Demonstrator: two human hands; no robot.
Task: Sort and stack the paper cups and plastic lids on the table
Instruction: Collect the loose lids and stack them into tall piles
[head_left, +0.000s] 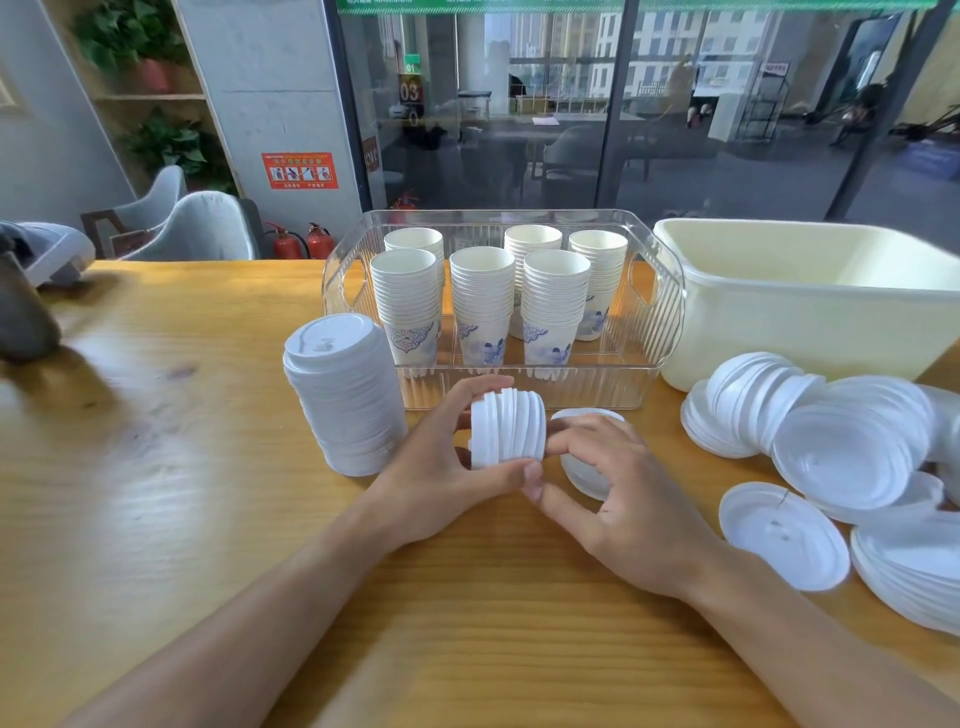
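- Lids, a short nested bundle held on its side, sit between my hands: left hand curls round it, right hand pinches its end.
- I'd square the edges before adding it to the tall lid stack just left.
- Beyond my grip, the clear bin holds six cup stacks; the cream tub looks empty.

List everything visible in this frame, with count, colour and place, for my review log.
cup stacks: six, white with blue print, inside clear bin
clear bin: one, transparent, table centre
tall lid stack: one, white, left of the bin
small lid stack: one, white, held on its side
loose lids: many, white, table right
cream tub: one, right rear
table: one, wooden
fire extinguishers: two, red, floor behind
left hand: grips small lid stack
right hand: fingertips at the stack's end
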